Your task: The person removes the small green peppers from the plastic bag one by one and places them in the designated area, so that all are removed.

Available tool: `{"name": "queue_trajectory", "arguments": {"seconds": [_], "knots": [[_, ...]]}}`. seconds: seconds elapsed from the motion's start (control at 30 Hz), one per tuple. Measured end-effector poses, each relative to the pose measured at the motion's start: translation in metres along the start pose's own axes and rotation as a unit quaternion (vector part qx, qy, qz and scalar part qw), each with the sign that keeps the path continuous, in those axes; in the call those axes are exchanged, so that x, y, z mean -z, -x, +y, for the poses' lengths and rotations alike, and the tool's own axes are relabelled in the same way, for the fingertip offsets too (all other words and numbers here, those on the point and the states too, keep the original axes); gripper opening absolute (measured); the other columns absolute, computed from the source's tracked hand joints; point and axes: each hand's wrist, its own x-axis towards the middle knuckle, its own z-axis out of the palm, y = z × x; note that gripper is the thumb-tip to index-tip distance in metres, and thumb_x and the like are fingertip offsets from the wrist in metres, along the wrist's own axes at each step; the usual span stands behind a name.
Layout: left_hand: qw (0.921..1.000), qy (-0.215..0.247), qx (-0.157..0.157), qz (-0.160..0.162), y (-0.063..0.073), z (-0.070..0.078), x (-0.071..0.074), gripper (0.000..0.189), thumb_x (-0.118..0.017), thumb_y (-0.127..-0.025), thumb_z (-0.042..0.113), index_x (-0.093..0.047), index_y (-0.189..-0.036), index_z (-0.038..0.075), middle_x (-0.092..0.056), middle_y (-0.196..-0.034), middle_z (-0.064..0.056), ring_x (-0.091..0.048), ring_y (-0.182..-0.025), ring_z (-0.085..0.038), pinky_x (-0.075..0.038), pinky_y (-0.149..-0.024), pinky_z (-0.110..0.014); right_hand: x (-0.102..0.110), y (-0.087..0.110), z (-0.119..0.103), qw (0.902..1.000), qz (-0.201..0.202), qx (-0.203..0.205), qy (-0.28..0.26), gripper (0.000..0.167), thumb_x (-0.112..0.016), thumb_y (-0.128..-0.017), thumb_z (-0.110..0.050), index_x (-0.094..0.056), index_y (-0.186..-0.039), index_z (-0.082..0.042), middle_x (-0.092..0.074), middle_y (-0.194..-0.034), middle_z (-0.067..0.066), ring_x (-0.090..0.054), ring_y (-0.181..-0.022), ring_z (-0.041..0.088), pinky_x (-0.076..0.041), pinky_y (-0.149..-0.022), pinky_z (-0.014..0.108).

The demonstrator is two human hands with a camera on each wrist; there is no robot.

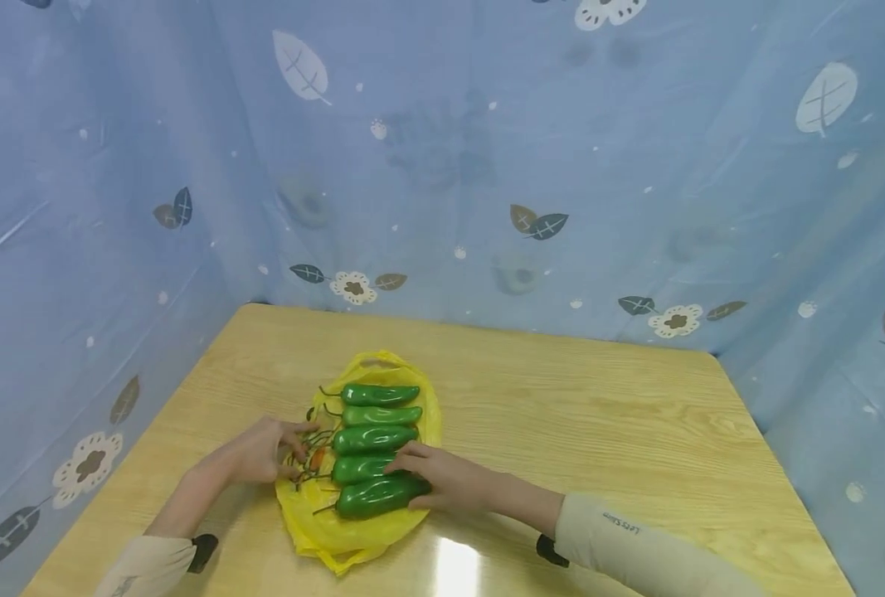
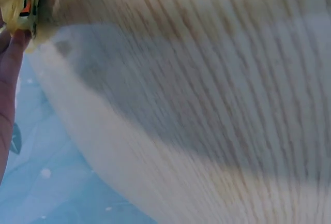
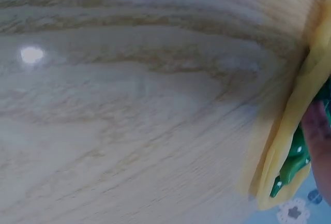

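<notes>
- Head: high, facing forward and down over table (image 1: 599, 414) and curtain (image 1: 442, 191);
- left wrist: low, close along the table;
- right wrist: likewise near — all three views catch the yellow bag (image 1: 337, 543)

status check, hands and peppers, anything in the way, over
Left hand near the stems. Right hand touching long green peppers. Five in a row on yellow plastic bag. No obstruction seen.

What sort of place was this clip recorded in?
Probably a makeshift indoor filming booth: blue leaf-and-flower sheeting hangs behind and beside a wood-grain table, on which a neat row of green peppers lies.
</notes>
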Motion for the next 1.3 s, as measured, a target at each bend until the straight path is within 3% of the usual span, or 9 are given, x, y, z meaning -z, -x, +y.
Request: {"name": "queue_trajectory", "arguments": {"seconds": [0.1, 0.27, 0.37, 0.5, 0.6, 0.87, 1.0, 1.17, 1.3], "knots": [[1.0, 0.0, 0.001, -0.002, 0.002, 0.001, -0.002, 0.013, -0.082, -0.071, 0.015, -0.076, -0.081, 0.019, -0.055, -0.134, -0.018, -0.06, -0.106, -0.039, -0.044, -0.068, -0.027, -0.002, -0.002, -0.004, 0.9984, 0.004, 0.001, 0.057, 0.05, -0.067, -0.091, -0.028, -0.052, -0.135, -0.011, -0.049, -0.129, 0.004, -0.05, -0.117, 0.011, -0.043, -0.095, 0.017], [1.0, 0.001, -0.01, 0.001, 0.0, 0.005, -0.002, 0.013, -0.082, -0.071, 0.017, -0.076, -0.082, 0.021, -0.055, -0.134, -0.019, -0.059, -0.111, -0.039, -0.048, -0.077, -0.035, 0.0, -0.003, -0.009, 0.9898, -0.005, -0.013, 0.142, 0.045, -0.068, -0.089, -0.036, -0.06, -0.127, -0.013, -0.053, -0.12, -0.001, -0.052, -0.106, 0.005, -0.045, -0.086, 0.013], [0.9999, 0.006, -0.012, 0.0, 0.001, 0.005, -0.003, 0.014, -0.082, -0.071, 0.016, -0.076, -0.083, 0.02, -0.054, -0.134, -0.02, -0.062, -0.107, -0.036, -0.047, -0.076, -0.034, -0.004, -0.004, -0.014, 0.985, -0.024, -0.01, 0.17, 0.051, -0.069, -0.088, -0.037, -0.057, -0.131, -0.013, -0.056, -0.123, -0.001, -0.055, -0.108, 0.006, -0.047, -0.087, 0.015], [0.9998, 0.017, -0.008, -0.004, 0.006, 0.004, -0.005, 0.014, -0.08, -0.072, 0.012, -0.077, -0.085, 0.018, -0.054, -0.134, -0.021, -0.063, -0.104, -0.034, -0.05, -0.087, -0.048, -0.01, -0.007, -0.022, 0.9839, -0.032, -0.005, 0.175, 0.055, -0.068, -0.089, -0.037, -0.05, -0.135, -0.013, -0.056, -0.125, 0.0, -0.056, -0.11, 0.007, -0.048, -0.085, 0.014], [0.9997, 0.022, -0.006, -0.008, 0.008, 0.003, -0.005, 0.014, -0.08, -0.074, 0.012, -0.077, -0.086, 0.018, -0.054, -0.134, -0.023, -0.065, -0.102, -0.031, -0.044, -0.092, -0.059, -0.012, -0.01, -0.025, 0.9861, -0.039, -0.018, 0.16, 0.051, -0.068, -0.09, -0.034, -0.051, -0.133, -0.013, -0.056, -0.125, -0.001, -0.056, -0.109, 0.006, -0.048, -0.085, 0.014], [0.9995, 0.021, -0.025, 0.005, 0.005, 0.004, -0.001, 0.012, -0.08, -0.074, 0.013, -0.076, -0.085, 0.018, -0.053, -0.133, -0.026, -0.067, -0.095, -0.024, -0.04, -0.093, -0.063, -0.008, -0.016, -0.014, 0.9978, -0.031, -0.054, 0.022, 0.047, -0.071, -0.086, -0.019, -0.058, -0.129, -0.006, -0.061, -0.124, 0.002, -0.054, -0.114, 0.007, -0.043, -0.092, 0.013], [0.9993, 0.012, -0.032, 0.015, 0.006, 0.004, 0.001, 0.013, -0.082, -0.073, 0.014, -0.076, -0.083, 0.02, -0.054, -0.131, -0.026, -0.068, -0.093, -0.02, -0.045, -0.09, -0.06, -0.007, -0.019, -0.008, 0.9995, -0.015, -0.028, -0.004, 0.049, -0.075, -0.084, -0.024, -0.061, -0.127, -0.005, -0.063, -0.124, 0.003, -0.054, -0.116, 0.008, -0.039, -0.096, 0.012], [0.9991, 0.016, -0.037, 0.015, 0.005, 0.005, 0.001, 0.014, -0.082, -0.073, 0.014, -0.077, -0.085, 0.02, -0.054, -0.132, -0.024, -0.067, -0.094, -0.018, -0.051, -0.079, -0.038, -0.007, -0.018, -0.003, 0.9995, -0.007, -0.025, -0.02, 0.05, -0.076, -0.083, -0.029, -0.063, -0.125, -0.005, -0.065, -0.121, 0.002, -0.056, -0.113, 0.006, -0.039, -0.095, 0.011], [0.9991, 0.02, -0.035, 0.012, 0.004, 0.008, -0.001, 0.015, -0.081, -0.072, 0.012, -0.076, -0.084, 0.02, -0.054, -0.132, -0.025, -0.068, -0.094, -0.02, -0.051, -0.085, -0.049, -0.008, -0.012, 0.001, 0.9984, 0.011, -0.036, -0.043, 0.044, -0.074, -0.086, -0.026, -0.063, -0.123, -0.006, -0.065, -0.12, 0.003, -0.056, -0.113, 0.005, -0.04, -0.095, 0.011]]}}
